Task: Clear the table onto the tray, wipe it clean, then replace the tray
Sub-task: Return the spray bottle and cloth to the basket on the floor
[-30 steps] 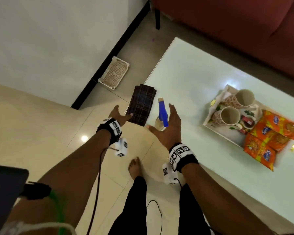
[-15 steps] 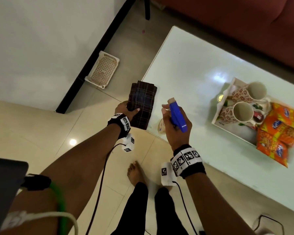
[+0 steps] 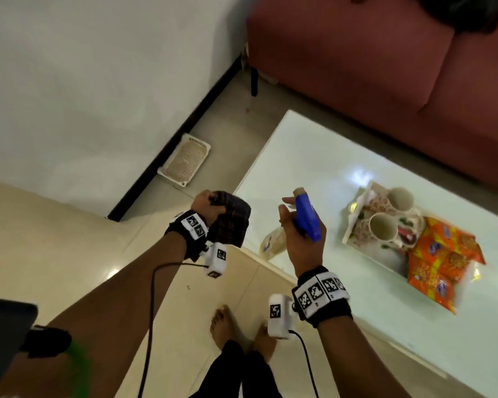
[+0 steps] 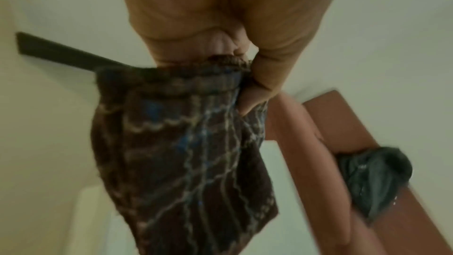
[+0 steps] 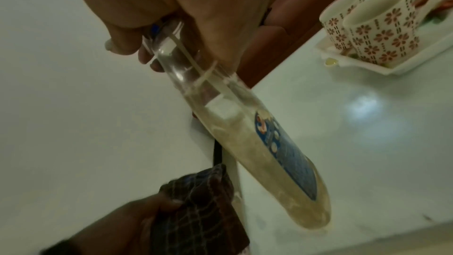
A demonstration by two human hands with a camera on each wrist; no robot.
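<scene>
Dark plaid cloth point(image 3: 233, 222) hanging off table point(image 3: 314, 168) edge; clear spray bottle point(image 5: 257, 139) tilted; white tray point(image 3: 354, 222) loaded, two mugs.

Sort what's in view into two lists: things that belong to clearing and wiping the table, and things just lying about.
Belongs to the job:
table
tray with two mugs
orange snack packets
checked cloth, gripped by left hand
spray bottle, gripped by right hand

Just lying about:
white basket on the floor
red sofa
</scene>
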